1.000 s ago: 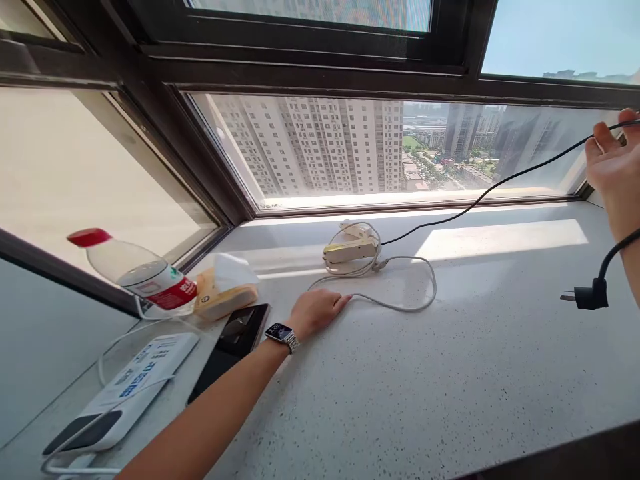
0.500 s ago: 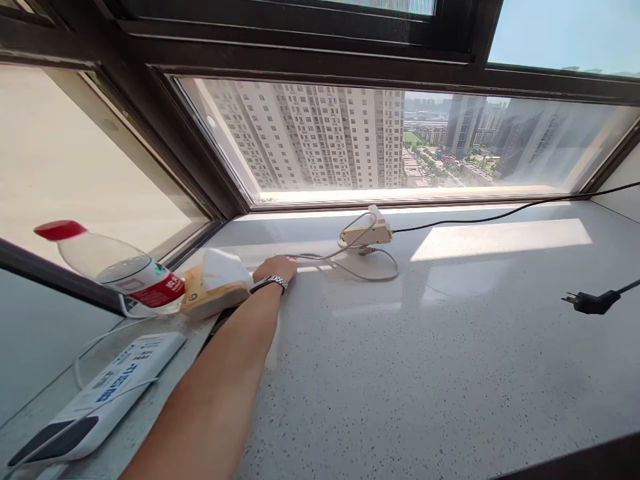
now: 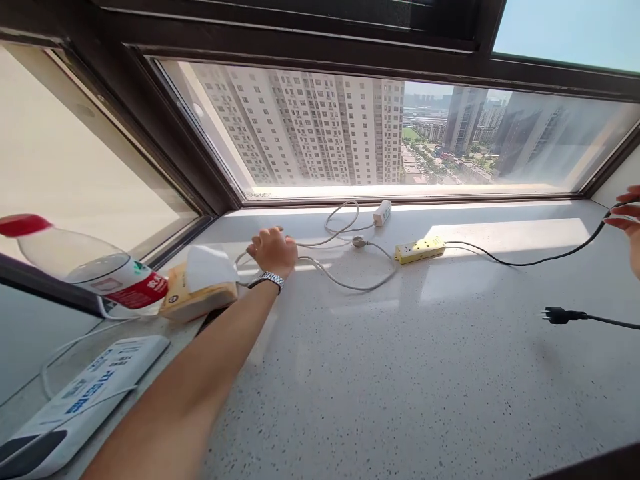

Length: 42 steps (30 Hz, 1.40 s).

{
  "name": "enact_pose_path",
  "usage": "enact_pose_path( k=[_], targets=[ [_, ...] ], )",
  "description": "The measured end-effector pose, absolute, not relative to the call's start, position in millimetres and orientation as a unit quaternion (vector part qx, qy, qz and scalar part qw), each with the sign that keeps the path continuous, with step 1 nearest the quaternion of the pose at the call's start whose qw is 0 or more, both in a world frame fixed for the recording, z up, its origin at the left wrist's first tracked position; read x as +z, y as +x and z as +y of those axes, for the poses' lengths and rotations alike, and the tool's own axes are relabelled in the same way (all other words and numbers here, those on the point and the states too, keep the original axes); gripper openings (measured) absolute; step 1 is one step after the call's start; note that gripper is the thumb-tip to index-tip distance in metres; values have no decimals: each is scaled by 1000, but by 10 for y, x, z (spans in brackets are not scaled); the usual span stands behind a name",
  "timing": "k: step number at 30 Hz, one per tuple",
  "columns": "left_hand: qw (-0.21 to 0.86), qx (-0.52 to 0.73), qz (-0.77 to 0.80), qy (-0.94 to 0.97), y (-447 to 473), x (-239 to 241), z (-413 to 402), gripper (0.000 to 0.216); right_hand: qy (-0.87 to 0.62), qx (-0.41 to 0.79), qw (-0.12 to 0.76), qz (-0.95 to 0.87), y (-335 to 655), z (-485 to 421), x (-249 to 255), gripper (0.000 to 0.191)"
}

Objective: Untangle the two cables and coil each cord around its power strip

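Observation:
My left hand (image 3: 274, 250), with a watch on its wrist, is closed on the grey-white cable (image 3: 345, 283) at the back left of the speckled stone sill. That cable loops across to a small white charger block (image 3: 383, 213) near the window. A yellow power strip (image 3: 420, 249) lies flat in the middle, unplugged from the charger. Its black cord (image 3: 540, 259) runs right to my right hand (image 3: 630, 223), whose fingers pinch it at the frame's edge. The black plug (image 3: 556, 315) at the cord's end lies on the sill.
A plastic water bottle with a red cap (image 3: 85, 265) and a tissue pack (image 3: 199, 290) lie at the left. A white device with blue print (image 3: 85, 393) sits nearer me on the sill (image 3: 400, 373). The dark window frame (image 3: 210, 193) borders the back.
The yellow strip and white charger have come apart and now lie separately. My left hand pulled the grey cable leftward and back. My right hand returned into view, lower, holding the black cord.

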State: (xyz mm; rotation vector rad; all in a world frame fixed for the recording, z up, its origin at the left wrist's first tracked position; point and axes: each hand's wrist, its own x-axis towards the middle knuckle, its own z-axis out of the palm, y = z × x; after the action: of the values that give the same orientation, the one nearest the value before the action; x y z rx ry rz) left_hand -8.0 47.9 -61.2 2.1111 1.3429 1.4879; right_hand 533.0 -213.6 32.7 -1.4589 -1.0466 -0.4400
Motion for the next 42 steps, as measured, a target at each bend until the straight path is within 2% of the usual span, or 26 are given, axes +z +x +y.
enact_pose_path(
  k=[1, 3, 6, 8, 15, 18, 21, 22, 25, 27, 28, 30, 32, 34, 37, 40, 42],
  targets=[
    [99, 496, 460, 730, 28, -650, 363, 31, -627, -138, 610, -464, 5085, -2186, 420, 37],
    [90, 432, 426, 790, 262, -748, 60, 30, -650, -122, 519, -542, 4573, -2199, 464, 29],
    [88, 108, 204, 969, 566, -897, -336, 42, -652, -130, 372, -648, 3953, -2075, 315, 37],
    [68, 32, 223, 972, 663, -955, -412, 48, -669, -99, 317, -665, 3701, -1978, 200, 44],
    [24, 128, 481, 867, 579, -899, 171, 36, -744, 96, 195, -631, 3256, -1750, -141, 53],
    [16, 188, 538, 822, 605, -878, 197, 43, -767, 245, 257, -535, 3160, -1619, -393, 55],
    [74, 242, 519, 817, 677, -911, -110, 49, -759, 351, 331, -436, 3179, -1520, -626, 50],
    [174, 277, 485, 811, 699, -933, -270, 52, -751, 369, 347, -423, 3197, -1503, -682, 46],
    [286, 255, 422, 822, 754, -1003, -808, 59, -722, 401, 407, -390, 3211, -1487, -778, 41],
    [419, 233, 370, 796, 800, -1035, -1131, 64, -700, 401, 461, -370, 3153, -1491, -808, 41],
    [420, 222, 366, 800, 830, -1044, -1262, 70, -690, 394, 487, -364, 3106, -1494, -822, 41],
    [341, 211, 385, 831, 894, -1054, -1448, 83, -674, 375, 526, -359, 3000, -1503, -864, 42],
    [241, 208, 406, 857, 924, -1061, -1531, 74, -666, 359, 543, -364, 2914, -1520, -927, 45],
    [202, 225, 412, 859, 884, -1071, -1534, 54, -666, 348, 538, -381, 2880, -1543, -1000, 48],
    [247, 296, 409, 827, 707, -1083, -1460, 40, -685, 319, 505, -417, 2916, -1568, -1089, 47],
    [302, 377, 410, 774, 527, -1077, -1378, 42, -717, 268, 461, -450, 2957, -1568, -1129, 37],
    [294, 425, 426, 743, 462, -1062, -1335, 42, -736, 239, 426, -469, 2942, -1561, -1136, 29]
  ],
)
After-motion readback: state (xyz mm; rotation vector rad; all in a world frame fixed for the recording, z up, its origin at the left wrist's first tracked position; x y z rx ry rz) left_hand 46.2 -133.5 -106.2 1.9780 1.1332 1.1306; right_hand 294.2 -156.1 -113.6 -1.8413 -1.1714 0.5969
